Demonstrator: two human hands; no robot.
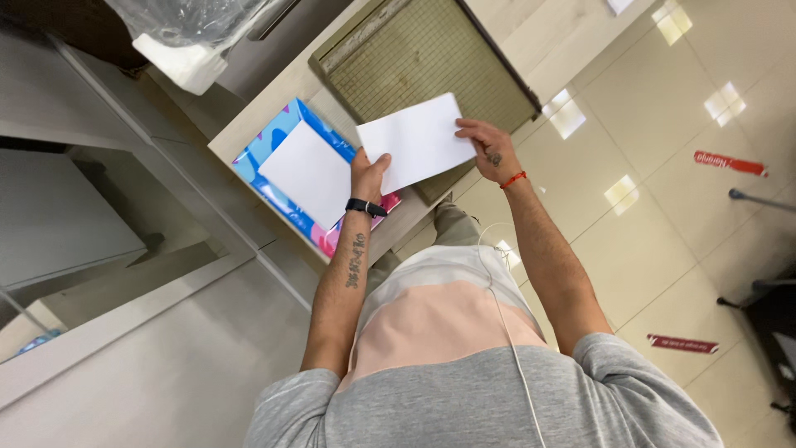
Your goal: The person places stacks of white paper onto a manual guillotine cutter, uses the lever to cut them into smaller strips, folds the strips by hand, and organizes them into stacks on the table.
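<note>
Left hand [366, 176] and right hand [487, 148] each in a closed grip on one white sheet [419, 141], above green paper cutter [423, 62], second white sheet [307, 172] on blue patterned paper [269, 145], pale surface [531, 37]

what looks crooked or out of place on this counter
Nothing is spilled or damaged. The colourful sheet with a white sheet on it hangs over the counter edge. Both hands, left and right, hold a white paper over the paper cutter.

A green gridded paper cutter [431, 62] is lying on the beige counter [531, 37]. Beside the cutter, a blue-and-pink patterned box [278, 137] is sitting. Beyond the cutter, a clear plastic bag [186, 29] is hanging.
</note>
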